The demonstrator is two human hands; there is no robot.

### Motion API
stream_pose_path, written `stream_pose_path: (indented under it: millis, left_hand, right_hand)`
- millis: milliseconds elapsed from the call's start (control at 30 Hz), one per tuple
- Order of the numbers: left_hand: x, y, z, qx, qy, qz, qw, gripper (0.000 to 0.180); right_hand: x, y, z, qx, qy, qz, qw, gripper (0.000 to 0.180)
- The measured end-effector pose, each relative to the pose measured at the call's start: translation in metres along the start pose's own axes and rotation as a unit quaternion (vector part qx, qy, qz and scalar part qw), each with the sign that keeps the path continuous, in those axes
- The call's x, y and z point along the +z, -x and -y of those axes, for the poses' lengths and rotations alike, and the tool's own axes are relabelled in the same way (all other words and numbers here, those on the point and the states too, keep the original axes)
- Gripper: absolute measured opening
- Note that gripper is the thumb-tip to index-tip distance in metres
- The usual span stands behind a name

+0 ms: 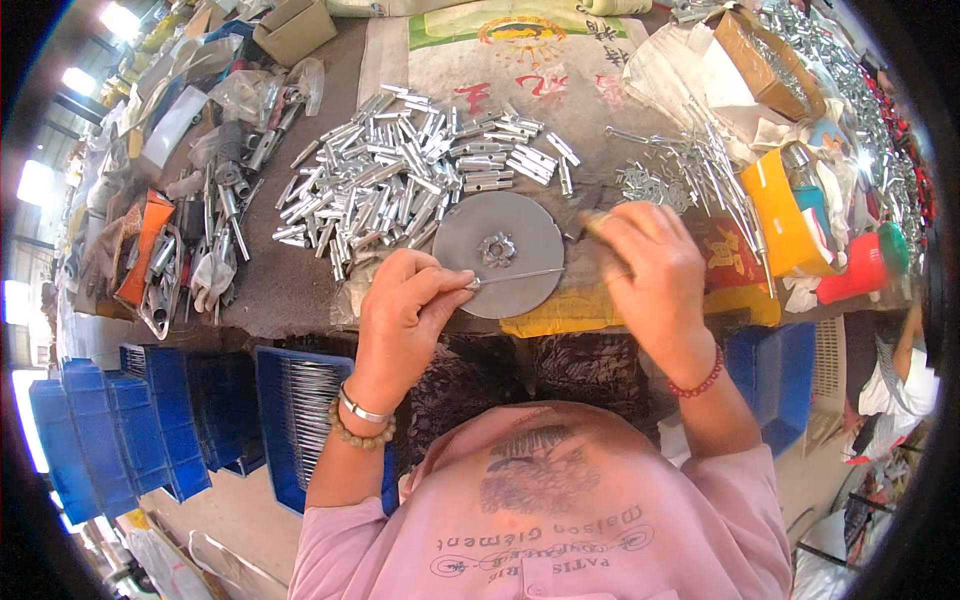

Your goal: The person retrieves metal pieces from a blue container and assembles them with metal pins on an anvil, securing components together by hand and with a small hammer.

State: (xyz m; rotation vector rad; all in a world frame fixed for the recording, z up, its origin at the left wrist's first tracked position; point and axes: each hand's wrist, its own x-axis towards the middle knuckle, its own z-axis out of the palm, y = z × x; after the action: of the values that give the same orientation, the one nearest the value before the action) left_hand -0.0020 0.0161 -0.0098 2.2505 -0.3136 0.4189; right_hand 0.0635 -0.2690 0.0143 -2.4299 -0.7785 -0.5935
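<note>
Right now my left hand (408, 305) pinches the near end of a thin steel rod (520, 274) lying across the round metal disc (497, 254), while my right hand (645, 265) closes on its far end; light, stiff, slick, best gripped by the ends.

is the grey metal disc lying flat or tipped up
Flat: the grey metal disc shows its whole round face, resting on the table.
</note>
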Motion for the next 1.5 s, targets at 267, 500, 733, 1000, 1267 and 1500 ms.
stream_pose_path:
  millis: [267, 500, 733, 1000, 1267, 1500]
  left_hand:
    - [-0.005, -0.002, -0.006, -0.05, 0.031, 0.028, 0.998, 0.023]
    - [-0.003, -0.003, -0.003, -0.057, 0.057, 0.002, 0.997, 0.019]
    - [-0.004, -0.002, 0.004, -0.036, 0.06, 0.007, 0.998, 0.022]
    - [-0.003, -0.001, 0.006, -0.046, 0.077, 0.002, 0.996, 0.019]
    - [-0.004, -0.002, 0.005, -0.064, 0.104, 0.012, 0.992, 0.016]
    - [-0.008, -0.005, 0.009, -0.111, 0.126, 0.047, 0.985, 0.019]
  right_hand:
    - [-0.008, 0.015, -0.026, 0.047, 0.087, 0.045, 0.994, 0.044]
    - [-0.02, 0.007, 0.017, 0.016, -0.081, 0.004, 0.997, 0.044]
    - [-0.014, -0.003, 0.051, -0.06, -0.153, 0.055, 0.985, 0.043]
    - [-0.005, 0.002, 0.044, -0.035, -0.131, 0.101, 0.986, 0.035]
    - [-0.016, 0.001, 0.059, -0.052, -0.081, 0.151, 0.984, 0.042]
    - [-0.027, -0.01, 0.056, -0.061, -0.106, 0.035, 0.992, 0.039]
